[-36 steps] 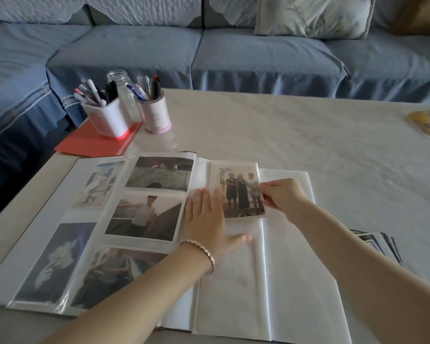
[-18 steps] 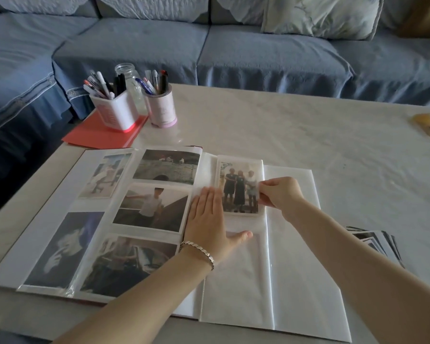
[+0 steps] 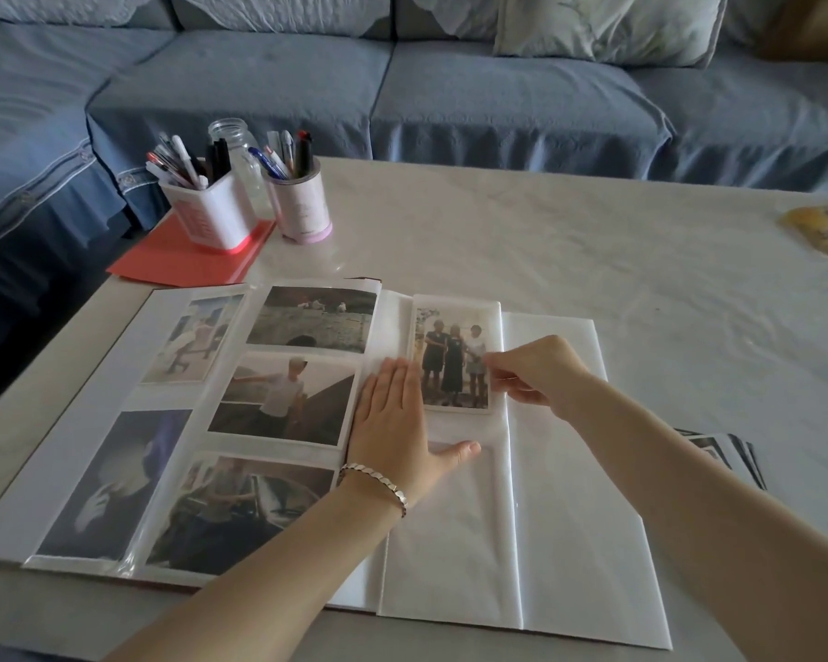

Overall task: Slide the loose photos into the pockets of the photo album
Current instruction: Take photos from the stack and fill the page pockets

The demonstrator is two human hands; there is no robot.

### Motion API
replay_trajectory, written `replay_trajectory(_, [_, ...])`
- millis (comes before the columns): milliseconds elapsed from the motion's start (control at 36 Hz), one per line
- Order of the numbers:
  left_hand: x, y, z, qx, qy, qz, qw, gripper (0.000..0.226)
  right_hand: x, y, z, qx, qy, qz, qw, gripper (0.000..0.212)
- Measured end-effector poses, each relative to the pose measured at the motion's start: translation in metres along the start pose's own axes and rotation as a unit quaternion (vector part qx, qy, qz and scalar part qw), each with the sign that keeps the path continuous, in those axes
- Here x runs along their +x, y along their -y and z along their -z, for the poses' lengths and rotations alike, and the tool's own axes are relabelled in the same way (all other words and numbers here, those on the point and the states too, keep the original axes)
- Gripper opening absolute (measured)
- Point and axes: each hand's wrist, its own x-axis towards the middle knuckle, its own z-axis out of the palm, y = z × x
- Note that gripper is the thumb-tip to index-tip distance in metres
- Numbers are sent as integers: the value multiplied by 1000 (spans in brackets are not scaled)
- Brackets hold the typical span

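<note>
My left hand (image 3: 393,422) lies flat, fingers straight, pressing the open white photo album (image 3: 570,518) near its spine. My right hand (image 3: 538,372) pinches the right edge of a colour print of three standing people (image 3: 454,358). The print sits in the top pocket of the album's right page and seems almost fully in. The album's left page already holds five photos (image 3: 283,398). Pockets below the print look empty, and a stack of loose photos (image 3: 718,453) waits just right of the album.
</note>
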Motion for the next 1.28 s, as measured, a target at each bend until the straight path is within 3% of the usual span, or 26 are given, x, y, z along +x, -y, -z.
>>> replay_trajectory(306, [0,0,0,24,14,4,1000,112,-4,-5,-10,24,-6,35,999,7])
replay_trajectory(389, [0,-1,0,24,14,4,1000,112,-2,-9,-16,-61,-63,73,993,14])
replay_trajectory(472, [0,-1,0,18,13,6,1000,109,-4,-10,-19,-77,-96,91,988,19])
replay_trajectory(944, [-1,-2,3,31,30,-4,999,103,-16,-15,5,-30,-41,90,995,11])
replay_trajectory(1056, [0,-3,5,17,50,-8,999,93,-40,-45,41,-134,-92,167,972,14])
replay_trajectory(1139, [1,-4,8,36,76,-6,996,88,-67,-75,77,-283,-167,209,921,23])
replay_trajectory(1278, [-4,-13,4,53,37,-53,997,58,-102,-123,113,-402,-200,171,877,39])
